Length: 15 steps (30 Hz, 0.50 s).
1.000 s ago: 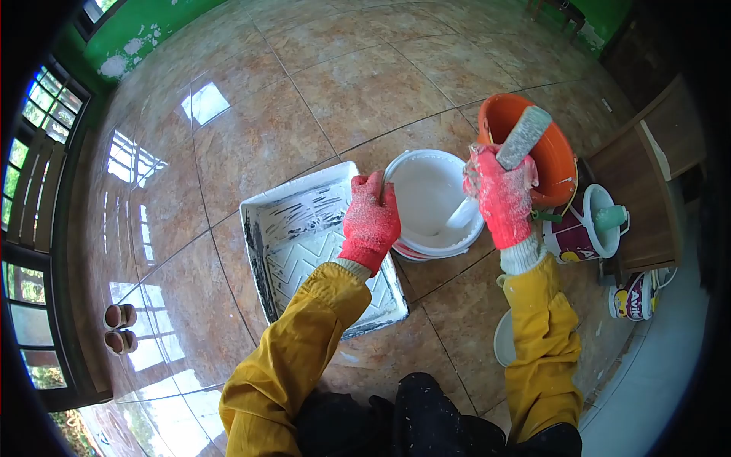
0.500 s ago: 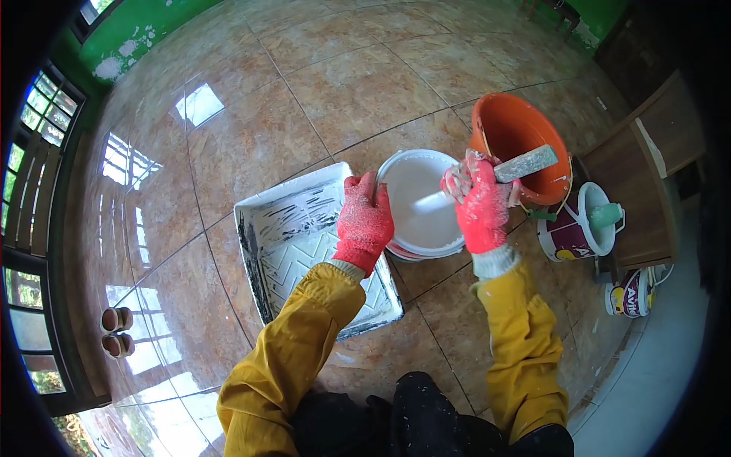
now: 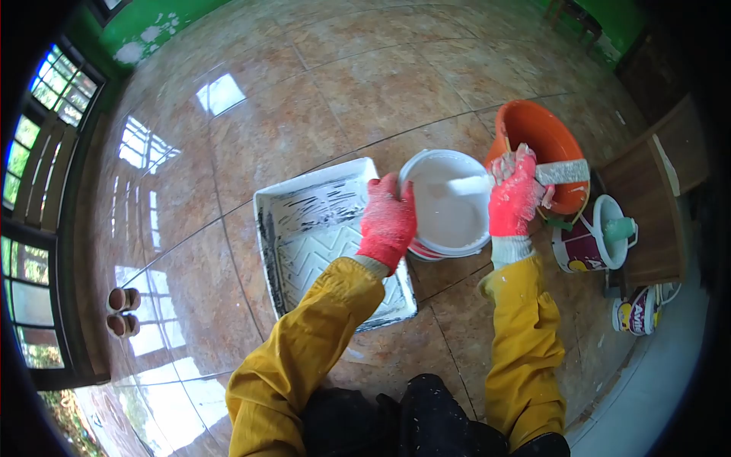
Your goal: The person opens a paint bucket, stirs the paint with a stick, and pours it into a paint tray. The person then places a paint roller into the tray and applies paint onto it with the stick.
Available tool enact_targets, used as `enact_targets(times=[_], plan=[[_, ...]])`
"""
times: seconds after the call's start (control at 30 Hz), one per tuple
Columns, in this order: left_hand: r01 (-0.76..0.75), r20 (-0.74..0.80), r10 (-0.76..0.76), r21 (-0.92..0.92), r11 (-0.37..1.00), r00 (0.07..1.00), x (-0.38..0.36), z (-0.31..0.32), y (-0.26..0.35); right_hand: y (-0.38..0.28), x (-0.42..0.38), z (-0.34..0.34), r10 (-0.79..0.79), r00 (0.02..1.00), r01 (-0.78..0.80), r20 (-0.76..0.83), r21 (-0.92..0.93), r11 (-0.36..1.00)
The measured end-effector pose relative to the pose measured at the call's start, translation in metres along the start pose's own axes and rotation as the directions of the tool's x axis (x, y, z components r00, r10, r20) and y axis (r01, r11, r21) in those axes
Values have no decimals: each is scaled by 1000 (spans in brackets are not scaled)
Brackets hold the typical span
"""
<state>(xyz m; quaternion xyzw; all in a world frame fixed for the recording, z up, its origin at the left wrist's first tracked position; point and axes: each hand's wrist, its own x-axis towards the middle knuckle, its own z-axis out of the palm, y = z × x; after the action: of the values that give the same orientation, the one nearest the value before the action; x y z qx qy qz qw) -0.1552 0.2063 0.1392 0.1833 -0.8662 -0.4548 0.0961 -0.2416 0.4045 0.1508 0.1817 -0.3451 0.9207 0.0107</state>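
On the tiled floor (image 3: 365, 91), the paint tray (image 3: 304, 259) is positioned at left, with the orange bucket (image 3: 541, 137) at far right and the white bucket (image 3: 449, 253), partly filled with white material, between them. By the red-gloved left hand (image 3: 387, 225), the left rim of the white bucket is gripped between narrowed fingers. By the closed fingers of the red-gloved right hand (image 3: 515, 196), the white-coated tool (image 3: 565, 172) is held, its pale end directed left over the white bucket and its crusted end directed right.
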Motion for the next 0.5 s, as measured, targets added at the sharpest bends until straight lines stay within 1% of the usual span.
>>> enact_targets(times=[0.03, 0.07, 0.1, 0.13, 0.17, 0.2, 0.23, 0.27, 0.3, 0.33, 0.37, 0.4, 0.47, 0.5], plan=[[20, 38, -21, 31, 999, 999, 0, -3, 1, 2, -6, -10, 15, 1000, -15, -1, -19, 1000], [70, 103, -75, 48, 996, 992, 0, -7, 3, 3, -12, -20, 29, 1000, -29, -2, -38, 999], [123, 170, -132, 65, 990, 977, -4, -14, 9, -5, -27, 13, 55, 971, -64, -232, -31, 997], [111, 208, -130, 98, 989, 969, -8, -22, 14, -13, -29, 8, -6, 972, -129, -234, -556, 822], [120, 195, -138, 100, 988, 971, -9, -25, 13, -19, -35, 9, -26, 977, -149, -213, -761, 632], [112, 240, -124, 62, 992, 963, -12, -27, 11, -25, -40, 9, -47, 980, -160, -193, -906, 392], [104, 284, -106, 21, 994, 953, -15, -28, 10, -31, -51, 17, -39, 988, -146, -147, -989, 26], [128, 260, -119, -16, 992, 958, -17, -28, 12, -34, -60, 21, -18, 995, -100, -100, -934, -343], [133, 247, -125, -17, 991, 961, -18, -29, 12, -31, -66, -4, -10, 996, -88, -90, -937, -338], [106, 248, -97, -25, 994, 964, -18, -29, 12, -24, -70, -49, 39, 979, -202, -200, -979, 41], [80, 248, -69, -33, 996, 966, -17, -29, 11, -19, -71, -73, 131, 950, -311, -282, -861, 403], [29, 213, -21, -35, 999, 977, -18, -28, 11, -19, -69, -68, 140, 952, -306, -273, -860, 407], [55, 209, -46, -36, 998, 977, -26, -26, 8, -25, -67, -59, 242, 895, -442, -375, -669, 598], [72, 216, -61, -42, 997, 975, -30, -26, 8, -33, -69, -45, 247, 895, -443, -372, -665, 601]])
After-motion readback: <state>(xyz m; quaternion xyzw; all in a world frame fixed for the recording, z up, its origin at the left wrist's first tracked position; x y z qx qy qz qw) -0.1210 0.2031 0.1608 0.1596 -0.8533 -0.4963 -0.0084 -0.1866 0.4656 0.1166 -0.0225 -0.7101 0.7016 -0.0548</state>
